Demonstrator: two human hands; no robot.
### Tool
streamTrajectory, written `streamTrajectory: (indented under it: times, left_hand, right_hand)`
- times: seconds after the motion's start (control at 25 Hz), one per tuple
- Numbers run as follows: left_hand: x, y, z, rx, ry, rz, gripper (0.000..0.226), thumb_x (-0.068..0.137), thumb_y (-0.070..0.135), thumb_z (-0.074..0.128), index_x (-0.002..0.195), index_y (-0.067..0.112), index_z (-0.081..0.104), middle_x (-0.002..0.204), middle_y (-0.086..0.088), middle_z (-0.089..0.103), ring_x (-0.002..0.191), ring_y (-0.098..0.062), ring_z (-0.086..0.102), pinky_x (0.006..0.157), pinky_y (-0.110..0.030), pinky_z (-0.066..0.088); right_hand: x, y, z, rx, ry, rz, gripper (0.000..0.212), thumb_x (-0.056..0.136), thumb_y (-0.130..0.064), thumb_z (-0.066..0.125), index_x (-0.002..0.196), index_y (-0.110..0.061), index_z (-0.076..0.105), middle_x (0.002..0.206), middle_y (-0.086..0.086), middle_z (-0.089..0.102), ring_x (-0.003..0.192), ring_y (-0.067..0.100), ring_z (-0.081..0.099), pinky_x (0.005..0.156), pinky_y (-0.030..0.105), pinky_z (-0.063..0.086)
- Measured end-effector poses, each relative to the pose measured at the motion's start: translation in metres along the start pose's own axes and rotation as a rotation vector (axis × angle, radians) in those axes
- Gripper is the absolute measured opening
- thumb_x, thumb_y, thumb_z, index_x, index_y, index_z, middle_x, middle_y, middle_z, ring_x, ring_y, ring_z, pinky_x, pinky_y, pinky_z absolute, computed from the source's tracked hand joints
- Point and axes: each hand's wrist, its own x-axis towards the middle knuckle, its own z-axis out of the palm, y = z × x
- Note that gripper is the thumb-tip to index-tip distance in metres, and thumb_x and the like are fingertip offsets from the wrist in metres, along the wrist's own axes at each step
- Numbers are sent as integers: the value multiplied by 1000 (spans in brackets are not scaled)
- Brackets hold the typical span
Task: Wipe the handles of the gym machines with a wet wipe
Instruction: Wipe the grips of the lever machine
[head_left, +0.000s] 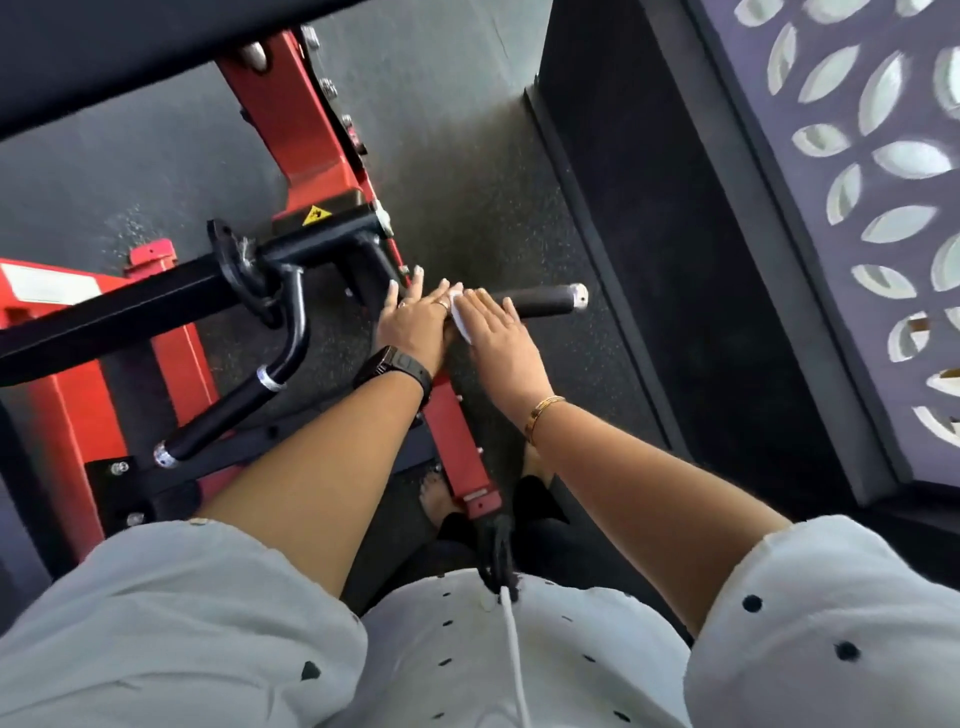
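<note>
A white dotted shirt (467, 649) fills the 6 o'clock edge, and two bare forearms reach from its sleeves towards 12 o'clock, the left wearing a black watch (395, 366) and the right a gold bracelet (543, 410). Both hands lie released with straight fingers: the right hand (498, 338) presses the white wet wipe (460, 318) flat on the black handle (543, 301), whose capped end points to 3 o'clock, while the left hand (415, 325) rests touching the wipe's 9 o'clock side. A second handle (228, 410) lies at 8 o'clock of the hands, beside the red frame (306, 140).
</note>
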Motion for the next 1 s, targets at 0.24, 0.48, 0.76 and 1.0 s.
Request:
streamTrajectory:
  times: [0.24, 0.48, 0.76, 1.0]
  left_hand:
    - [-1, 3, -2, 6, -20, 12, 53, 101, 41, 36, 151, 27, 23, 157, 7, 24, 148, -18, 2, 119, -39, 0]
    - [-2, 4, -1, 13, -20, 12, 53, 102, 39, 36, 151, 26, 23, 157, 5, 23, 148, -18, 3, 120, -37, 2]
    - [-2, 5, -3, -44, -13, -7, 51, 100, 38, 42, 148, 24, 31, 155, 4, 30, 148, -19, 8, 119, -37, 4]
    - [-4, 7, -7, -82, -4, -16, 50, 99, 35, 46, 146, 23, 36, 153, 3, 34, 147, -20, 10, 119, -38, 5]
  right_hand:
    - [-21, 45, 4, -272, -33, 52, 71, 81, -7, 6, 151, -13, 14, 158, 10, 14, 146, 26, 10, 117, 47, 0]
    - [6, 35, 3, -240, 27, 249, 57, 93, -4, 39, 148, -2, 22, 155, 18, 23, 145, 32, 13, 117, 51, 0]
    - [-9, 44, -2, -306, 101, 80, 51, 90, -9, 39, 141, -8, 40, 141, 11, 48, 138, 32, 34, 113, 50, 20]
    - [21, 50, -12, -253, 48, 293, 40, 96, -19, 34, 134, -12, 47, 142, 6, 47, 142, 25, 26, 116, 52, 2]
